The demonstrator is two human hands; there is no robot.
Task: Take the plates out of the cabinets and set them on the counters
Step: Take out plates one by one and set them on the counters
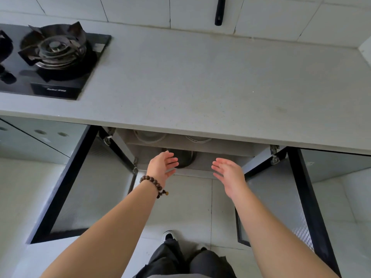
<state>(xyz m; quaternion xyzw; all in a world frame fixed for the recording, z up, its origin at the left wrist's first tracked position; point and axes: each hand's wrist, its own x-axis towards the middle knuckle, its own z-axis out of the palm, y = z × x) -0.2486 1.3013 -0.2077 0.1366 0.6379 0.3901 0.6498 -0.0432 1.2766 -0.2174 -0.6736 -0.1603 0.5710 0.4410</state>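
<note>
Viewpoint: we look from the person's head, standing at the counter [200, 87].
Direction: we face forward and steeply down, over the counter edge into the open cabinet [220, 150] and onto the floor [190, 201].
Nearness: we stand close, wide-angle.

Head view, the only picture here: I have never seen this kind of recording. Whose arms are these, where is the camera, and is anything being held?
The camera sits on a person's head and looks down, so the two bare arms are theirs. The left hand, with a bead bracelet on its wrist, and the right hand reach with open fingers toward an open cabinet under the counter. Neither has a grip on anything. Inside, the edges of two clear dishes show on the upper shelf, with a dark metal pot below. On the counter's left stands a gas stove.
</note>
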